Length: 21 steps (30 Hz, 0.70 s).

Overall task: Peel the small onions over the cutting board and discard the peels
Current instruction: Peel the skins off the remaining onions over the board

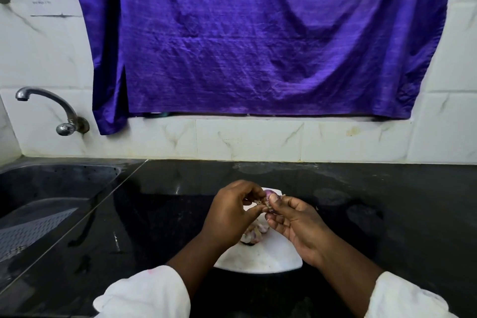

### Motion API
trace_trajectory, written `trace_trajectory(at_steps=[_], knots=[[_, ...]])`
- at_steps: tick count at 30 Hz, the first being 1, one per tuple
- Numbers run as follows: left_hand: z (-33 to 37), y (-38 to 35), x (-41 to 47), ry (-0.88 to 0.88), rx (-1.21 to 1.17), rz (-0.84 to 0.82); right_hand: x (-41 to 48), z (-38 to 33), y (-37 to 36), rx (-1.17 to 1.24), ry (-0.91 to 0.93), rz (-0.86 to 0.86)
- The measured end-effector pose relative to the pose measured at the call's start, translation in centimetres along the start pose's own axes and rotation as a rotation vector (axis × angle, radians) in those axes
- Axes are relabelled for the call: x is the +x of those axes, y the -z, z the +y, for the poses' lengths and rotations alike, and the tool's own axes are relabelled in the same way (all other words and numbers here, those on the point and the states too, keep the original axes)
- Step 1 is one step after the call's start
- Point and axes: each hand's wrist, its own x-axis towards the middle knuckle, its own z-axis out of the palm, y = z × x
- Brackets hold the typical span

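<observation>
Both hands together over cutting board (268, 258): right hand (296, 224) pinches small onion (269, 193) w/ thumb, left hand (232, 214) pinches its peel (259, 203); peel pile (254, 233) on board below.

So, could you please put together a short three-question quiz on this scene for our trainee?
1. Multiple choice: both the left hand and the right hand grip the small onion. What is directly below it?
A) a steel bowl
B) the white cutting board
C) a dustbin
2. True or false: the loose peels lie in a pile on the board.
3. Fill in the blank: the hanging cloth on the wall is ____ in colour.

Key: 1 B; 2 true; 3 purple.
</observation>
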Motion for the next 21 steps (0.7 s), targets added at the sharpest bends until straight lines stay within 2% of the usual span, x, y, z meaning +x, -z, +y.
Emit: trace_trajectory(at_steps=[12, 21], knots=[[-0.10, -0.31, -0.20, 0.044, -0.100, -0.008, 0.15, 0.26, 0.17, 0.051, -0.005, 0.002], [0.22, -0.40, -0.21, 0.043, -0.049, -0.015, 0.18, 0.27, 0.37, 0.054, -0.005, -0.007]])
